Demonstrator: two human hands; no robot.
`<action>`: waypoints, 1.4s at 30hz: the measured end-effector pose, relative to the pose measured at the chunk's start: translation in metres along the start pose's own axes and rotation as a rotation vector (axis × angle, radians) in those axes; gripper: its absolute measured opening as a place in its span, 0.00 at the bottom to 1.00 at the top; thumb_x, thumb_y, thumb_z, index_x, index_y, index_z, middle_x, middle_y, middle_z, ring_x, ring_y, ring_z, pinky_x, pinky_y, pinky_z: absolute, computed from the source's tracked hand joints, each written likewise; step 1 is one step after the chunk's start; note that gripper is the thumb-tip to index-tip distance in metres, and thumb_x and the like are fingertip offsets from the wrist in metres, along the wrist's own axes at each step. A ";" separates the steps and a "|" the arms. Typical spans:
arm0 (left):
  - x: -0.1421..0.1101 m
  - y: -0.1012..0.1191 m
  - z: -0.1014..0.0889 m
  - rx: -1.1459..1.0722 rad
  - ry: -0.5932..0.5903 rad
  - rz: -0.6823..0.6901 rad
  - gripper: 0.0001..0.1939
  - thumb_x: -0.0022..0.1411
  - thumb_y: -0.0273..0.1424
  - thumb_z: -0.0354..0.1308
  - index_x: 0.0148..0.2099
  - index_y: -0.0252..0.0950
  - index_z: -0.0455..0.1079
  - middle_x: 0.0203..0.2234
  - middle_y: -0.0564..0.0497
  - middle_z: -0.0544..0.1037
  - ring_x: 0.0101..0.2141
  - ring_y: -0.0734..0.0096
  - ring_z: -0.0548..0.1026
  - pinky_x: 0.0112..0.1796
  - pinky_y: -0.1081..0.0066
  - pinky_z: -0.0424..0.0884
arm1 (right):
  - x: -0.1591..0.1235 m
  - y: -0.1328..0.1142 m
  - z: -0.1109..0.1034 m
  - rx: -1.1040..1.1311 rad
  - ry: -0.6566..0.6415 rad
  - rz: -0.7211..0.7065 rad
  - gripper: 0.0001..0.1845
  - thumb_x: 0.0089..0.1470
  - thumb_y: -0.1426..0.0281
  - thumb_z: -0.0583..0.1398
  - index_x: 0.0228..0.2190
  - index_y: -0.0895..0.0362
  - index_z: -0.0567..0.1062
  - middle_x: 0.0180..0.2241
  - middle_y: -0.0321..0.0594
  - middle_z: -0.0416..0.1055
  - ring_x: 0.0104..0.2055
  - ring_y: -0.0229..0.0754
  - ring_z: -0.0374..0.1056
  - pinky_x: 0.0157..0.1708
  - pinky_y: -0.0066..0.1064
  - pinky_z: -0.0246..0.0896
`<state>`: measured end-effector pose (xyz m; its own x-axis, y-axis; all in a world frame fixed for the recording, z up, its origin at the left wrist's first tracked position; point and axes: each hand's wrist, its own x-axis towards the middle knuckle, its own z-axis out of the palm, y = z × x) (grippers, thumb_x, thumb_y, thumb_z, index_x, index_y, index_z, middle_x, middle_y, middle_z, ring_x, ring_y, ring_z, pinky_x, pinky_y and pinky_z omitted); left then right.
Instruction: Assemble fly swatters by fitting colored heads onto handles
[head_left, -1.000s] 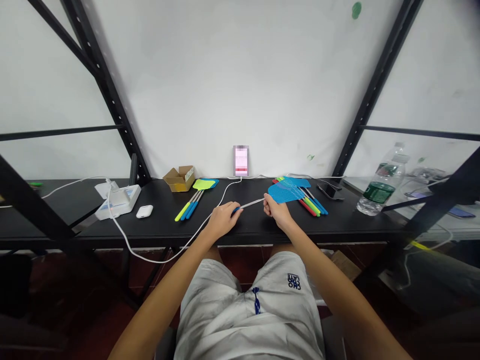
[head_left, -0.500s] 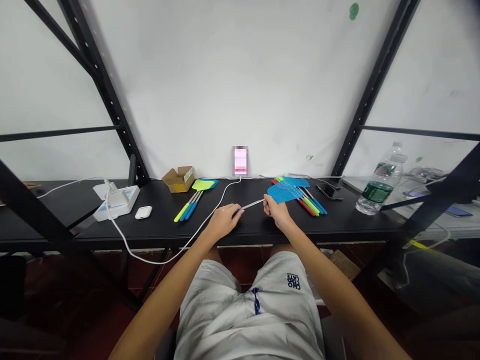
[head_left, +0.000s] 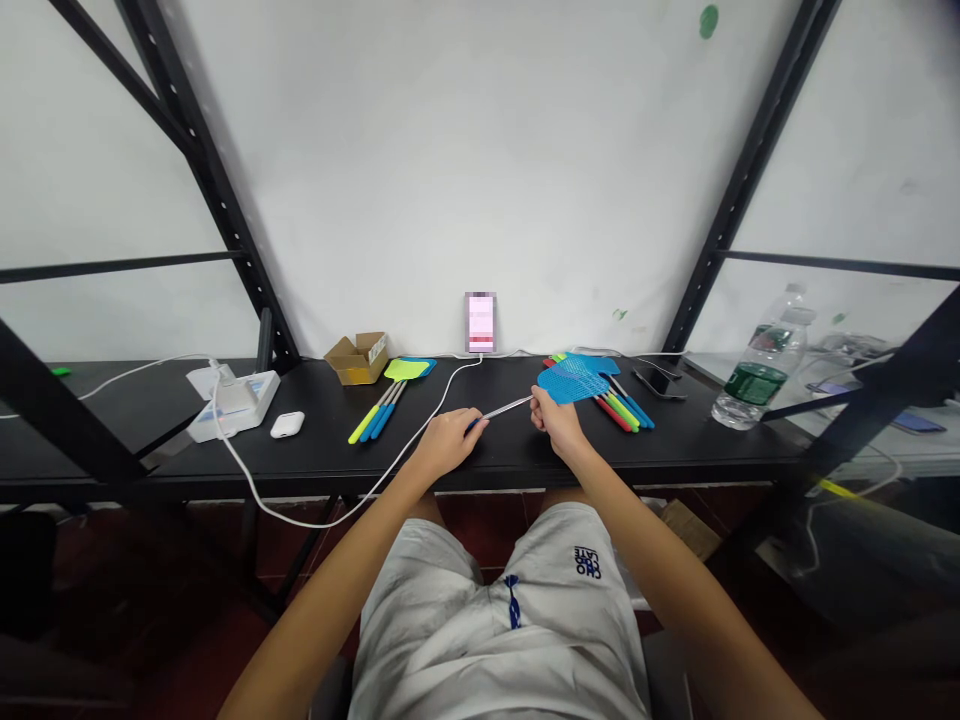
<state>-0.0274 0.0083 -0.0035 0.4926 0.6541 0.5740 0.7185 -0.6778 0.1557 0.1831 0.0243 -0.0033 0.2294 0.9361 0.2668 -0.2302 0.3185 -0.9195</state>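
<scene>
A blue fly swatter (head_left: 564, 384) with a thin metal shaft is stretched between my two hands, just above the front of the black desk. My left hand (head_left: 451, 438) is closed round its handle, most of which is hidden by the fingers. Close to the mesh head, my right hand (head_left: 552, 420) grips the shaft. Behind the right hand lies a fanned group of swatters with red, yellow-green and blue handles (head_left: 626, 410), their heads partly covered by the held one. On the left rest more swatters (head_left: 384, 405), with yellow-green and blue handles.
A lit phone (head_left: 480, 325) leans against the wall, its white cable (head_left: 409, 450) looping over the desk edge. At left are a small cardboard box (head_left: 358, 360), a white earbud case (head_left: 287, 425) and a power strip (head_left: 236, 405). A dark phone (head_left: 660, 382) and water bottles (head_left: 757, 375) stand right.
My right hand has shifted very slightly right along with the swatter's head. My left hand keeps its place on the handle. A small green thing has appeared at the far left.
</scene>
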 end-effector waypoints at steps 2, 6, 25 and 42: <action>0.000 0.000 0.000 0.009 0.008 -0.006 0.16 0.71 0.39 0.44 0.42 0.39 0.71 0.34 0.50 0.77 0.37 0.67 0.76 0.39 0.71 0.67 | 0.000 0.000 0.000 0.007 -0.004 0.006 0.19 0.48 0.62 0.63 0.16 0.55 0.62 0.12 0.27 0.52 0.13 0.28 0.47 0.12 0.25 0.40; 0.000 -0.002 0.002 0.049 0.036 -0.025 0.15 0.70 0.38 0.45 0.42 0.38 0.71 0.35 0.49 0.77 0.37 0.67 0.76 0.39 0.70 0.66 | 0.002 -0.001 -0.001 0.026 0.029 0.029 0.19 0.48 0.59 0.64 0.18 0.56 0.64 0.13 0.28 0.55 0.13 0.29 0.49 0.12 0.24 0.39; 0.000 -0.007 0.006 0.034 0.070 -0.038 0.12 0.70 0.36 0.47 0.42 0.38 0.70 0.36 0.48 0.76 0.38 0.66 0.75 0.39 0.69 0.68 | 0.003 -0.001 -0.005 0.032 -0.011 -0.043 0.16 0.46 0.59 0.65 0.25 0.56 0.66 0.18 0.31 0.65 0.14 0.29 0.53 0.12 0.23 0.41; 0.000 -0.008 0.006 -0.046 0.061 0.003 0.14 0.71 0.35 0.45 0.41 0.37 0.70 0.35 0.47 0.76 0.38 0.67 0.75 0.41 0.68 0.68 | -0.001 -0.003 -0.003 0.015 -0.071 -0.048 0.18 0.48 0.59 0.64 0.21 0.56 0.64 0.16 0.30 0.61 0.14 0.29 0.52 0.13 0.23 0.41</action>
<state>-0.0301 0.0159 -0.0098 0.4627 0.6312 0.6226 0.6929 -0.6955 0.1902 0.1868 0.0222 -0.0014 0.1730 0.9276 0.3311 -0.2345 0.3653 -0.9009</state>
